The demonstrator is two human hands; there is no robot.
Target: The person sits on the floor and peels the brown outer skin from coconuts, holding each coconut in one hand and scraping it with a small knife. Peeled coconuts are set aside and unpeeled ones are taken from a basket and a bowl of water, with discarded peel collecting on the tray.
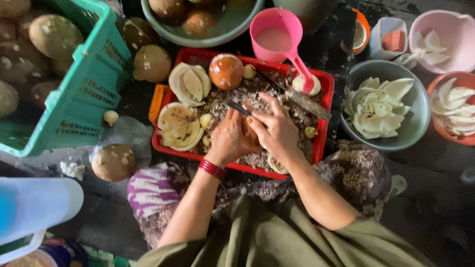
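— Both hands closed round one brown fruit (250, 132) over the red tray (324, 81)?
— Yes. Left hand (228, 140) also pinches a small knife (238, 108), blade running up-left; right hand (278, 131) cups the fruit, which sits between the palms, touching both.

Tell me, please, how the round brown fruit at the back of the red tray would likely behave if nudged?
The round brown fruit would probably roll, being near-spherical and resting on loose peelings. Its glossy sheen suggests a slick grip. It looks solid, so likely heavy for its size; the red tray rim should stop it.
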